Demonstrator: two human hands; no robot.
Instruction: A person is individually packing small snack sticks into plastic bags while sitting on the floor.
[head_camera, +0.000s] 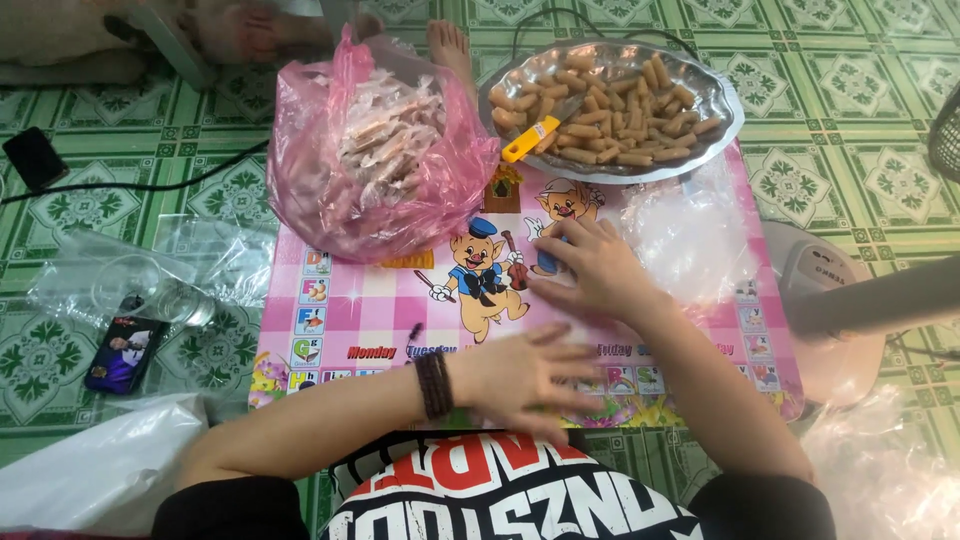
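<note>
both hands, left hand (520, 375) and right hand (598, 270), lie flat and empty, fingers spread, on the pink mat (350, 315), snack tray (722, 105) at upper right full, bag (375, 160) of wrapped ones at upper left.

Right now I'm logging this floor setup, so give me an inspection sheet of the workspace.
Surface: pink cartoon mat on green tiled floor.
Job's things: metal tray of finger-shaped snacks; pink bag of wrapped pieces.
Clutter: yellow cutter, clear bags, phone.
Hands: left hand and right hand flat on mat, empty.
Cables: black cord on floor.
Surroundings: fan base, another person's foot.
</note>
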